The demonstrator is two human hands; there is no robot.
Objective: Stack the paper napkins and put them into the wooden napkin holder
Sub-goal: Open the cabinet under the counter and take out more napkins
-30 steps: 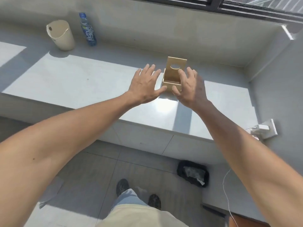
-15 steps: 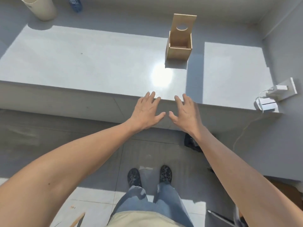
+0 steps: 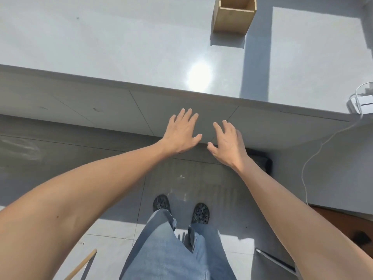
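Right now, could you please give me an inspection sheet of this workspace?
Surface: grey ledge, sunlit, with a glare spot.
Job's things: wooden holder on the ledge, cut off by the top edge; no napkins seen.
Clutter: nothing seen on the ledge.
Hands: left hand and right hand open, empty, in front of the ledge's face.
Cables: white cable hanging from a charger at right.
Surroundings: tiled floor, dark bag below the ledge.
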